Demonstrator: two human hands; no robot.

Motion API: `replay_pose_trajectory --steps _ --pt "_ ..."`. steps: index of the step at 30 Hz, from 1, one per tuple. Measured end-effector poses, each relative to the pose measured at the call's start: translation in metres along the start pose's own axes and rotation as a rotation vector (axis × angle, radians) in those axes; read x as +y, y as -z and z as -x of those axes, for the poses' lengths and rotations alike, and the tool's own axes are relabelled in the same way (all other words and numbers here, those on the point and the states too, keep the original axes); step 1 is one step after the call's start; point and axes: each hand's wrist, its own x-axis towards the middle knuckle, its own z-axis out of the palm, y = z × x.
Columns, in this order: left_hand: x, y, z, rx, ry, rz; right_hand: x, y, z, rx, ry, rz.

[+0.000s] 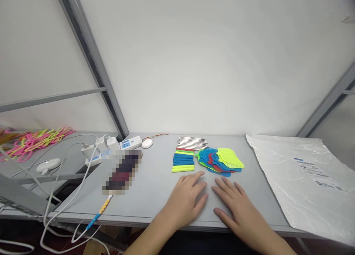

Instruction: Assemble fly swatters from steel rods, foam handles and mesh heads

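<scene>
My left hand (188, 197) rests on the grey table with its fingers apart and nothing in them. Beside it, my right hand (234, 203) lies with fingers spread, also holding nothing. Just beyond my left hand is a row of plastic handle tubes (183, 160) in red, yellow-green and blue. Behind those lie several shiny metal rods (192, 143), side by side. To the right of the tubes, a loose pile of fly swatter heads (230, 158) in green, blue, red and yellow overlaps, a little beyond my fingertips.
A white plastic bag (305, 173) with a printed label covers the table's right side. At left are a blurred-out dark object (123, 171) on a cable, a power strip (130, 143), a white oval device (147, 143) and loose white cables. Pink and yellow cords (41, 142) lie farther left.
</scene>
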Motion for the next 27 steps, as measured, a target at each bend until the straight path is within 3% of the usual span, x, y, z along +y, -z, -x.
replay_pose_trajectory --steps 3,6,9,12,15,19,27 --pt "-0.009 0.006 -0.024 0.017 0.007 -0.085 0.002 0.008 -0.007 0.047 0.045 -0.008" --pt "-0.028 0.020 -0.062 0.024 0.044 -0.145 0.009 0.035 -0.030 0.129 0.056 -0.042" --pt "-0.055 0.035 -0.100 0.017 0.090 -0.174 0.024 0.071 -0.072 0.164 0.007 -0.023" --pt "-0.078 0.042 -0.119 0.037 0.104 -0.201 0.050 0.094 -0.125 0.137 -0.048 -0.037" --pt "-0.089 0.036 -0.118 0.053 0.054 -0.177 0.083 0.090 -0.176 0.063 -0.103 -0.002" --pt "-0.088 0.027 -0.106 0.039 0.037 -0.117 0.119 0.063 -0.223 0.008 -0.137 -0.020" --pt "-0.084 0.025 -0.108 -0.032 0.068 -0.090 0.142 0.039 -0.256 -0.093 -0.049 -0.129"
